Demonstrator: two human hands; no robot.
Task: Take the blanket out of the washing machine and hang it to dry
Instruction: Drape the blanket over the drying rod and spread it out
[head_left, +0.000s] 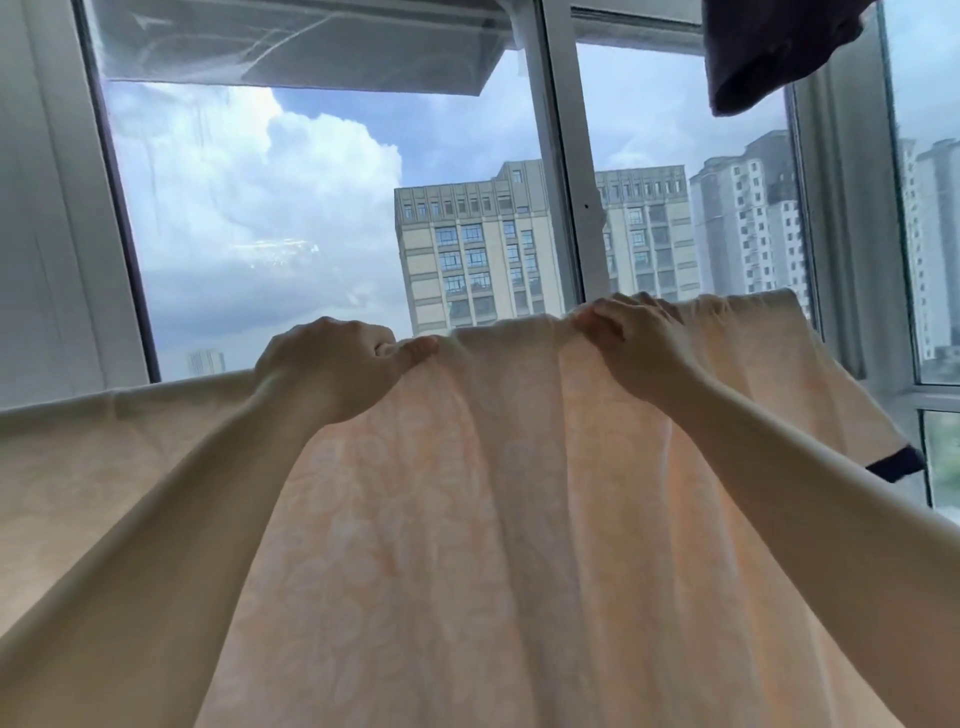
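Head view, nearest first: two bare forearms reach up to a pale peach blanket (467, 519) spread wide and hanging down. The left hand (332, 364) and right hand (639, 343) each pinch its bunched top edge with curled fingers. Beyond stand a window frame (563, 171), a dark garment (769, 52) hanging top right, and distant towers (478, 249).

Two bare forearms and hands of a person, seen from a head-worn camera.

The left hand (332, 366) and right hand (636, 345) each continue into a long forearm that runs to the lower corners of the view; both arms are uncovered from wrist to frame edge, with no sleeve or cuff in sight. No ring, watch, bracelet or glove shows on either hand or wrist. The fingers (415, 349) carry short nails; polish cannot be judged in this light.
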